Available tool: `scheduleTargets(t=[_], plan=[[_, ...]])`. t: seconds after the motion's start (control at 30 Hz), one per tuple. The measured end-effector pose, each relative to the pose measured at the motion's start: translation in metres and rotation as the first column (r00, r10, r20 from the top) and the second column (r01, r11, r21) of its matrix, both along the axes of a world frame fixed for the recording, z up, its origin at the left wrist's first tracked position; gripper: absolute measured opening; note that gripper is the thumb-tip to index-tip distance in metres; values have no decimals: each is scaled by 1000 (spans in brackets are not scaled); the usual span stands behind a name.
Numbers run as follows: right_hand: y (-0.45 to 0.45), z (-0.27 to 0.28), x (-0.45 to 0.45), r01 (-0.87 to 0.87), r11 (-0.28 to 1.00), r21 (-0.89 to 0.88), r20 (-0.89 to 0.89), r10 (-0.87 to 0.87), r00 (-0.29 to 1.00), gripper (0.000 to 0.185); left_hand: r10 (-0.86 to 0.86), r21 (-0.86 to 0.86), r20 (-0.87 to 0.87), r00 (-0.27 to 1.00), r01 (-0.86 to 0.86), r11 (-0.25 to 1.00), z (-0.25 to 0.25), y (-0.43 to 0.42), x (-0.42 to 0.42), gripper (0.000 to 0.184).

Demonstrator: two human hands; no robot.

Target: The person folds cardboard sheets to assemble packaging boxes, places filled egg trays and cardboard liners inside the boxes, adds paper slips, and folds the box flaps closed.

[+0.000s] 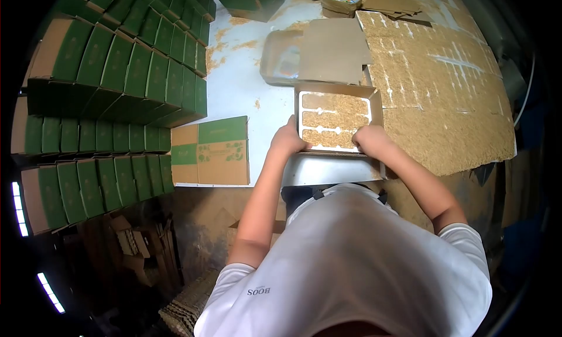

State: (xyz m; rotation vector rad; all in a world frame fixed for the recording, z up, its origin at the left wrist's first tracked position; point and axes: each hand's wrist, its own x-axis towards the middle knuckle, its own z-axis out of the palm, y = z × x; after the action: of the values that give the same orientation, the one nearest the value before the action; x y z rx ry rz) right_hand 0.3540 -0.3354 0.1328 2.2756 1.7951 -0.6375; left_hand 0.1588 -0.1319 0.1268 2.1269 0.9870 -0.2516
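An open cardboard box stands on the table in front of me. Inside lies a white divided tray whose long compartments hold golden-brown flaky stuff. My left hand grips the box at its front left corner, with fingers along the outer side wall. At the front right, my right hand reaches over the box edge. Its fingers are curled on the tray's corner, and the fingertips are partly hidden. The box's raised flap leans away at the back.
Green cartons are stacked high on the left. A flattened green-and-brown carton lies nearby. Trays of flaky stuff cover the right side. A clear plastic container and a basket stand farther back.
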Motion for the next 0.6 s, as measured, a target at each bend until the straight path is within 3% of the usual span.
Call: scheduleTargets(t=[0.1,0.2,0.3,0.37,0.4,0.5,0.53,0.57,0.6], plan=[[18,39,-9,116,967,228,-204,-69,977,46,16,12,-24,1000,-16,1000,5,3,4,98],[47,35,-23,-48,935,352,-94,86,992,88,-12,-21,-25,1000,11,1000,9,2,4,96],[85,10,-21,-346,896,278,-139,393,909,112,-28,3,-3,1000,28,1000,6,4,-1,88],[99,12,-21,-399,892,211,-71,421,904,113,-27,36,97,995,24,999,-12,6,-7,80],[103,14,-22,-415,893,172,-51,429,902,114,-28,-5,101,995,28,1000,-18,12,-9,64],[115,16,-29,-463,886,36,25,462,887,110,21,-113,178,984,-1,994,-20,20,-11,54],[118,16,-37,-478,878,-26,73,479,875,108,110,-232,171,979,-69,970,-16,20,-10,52],[120,14,-43,-485,870,-88,122,493,861,106,94,-249,143,985,-56,967,-18,21,-10,50],[114,-22,-54,-520,847,-110,244,530,812,98,77,-265,115,990,-44,963,-20,21,-10,48]])
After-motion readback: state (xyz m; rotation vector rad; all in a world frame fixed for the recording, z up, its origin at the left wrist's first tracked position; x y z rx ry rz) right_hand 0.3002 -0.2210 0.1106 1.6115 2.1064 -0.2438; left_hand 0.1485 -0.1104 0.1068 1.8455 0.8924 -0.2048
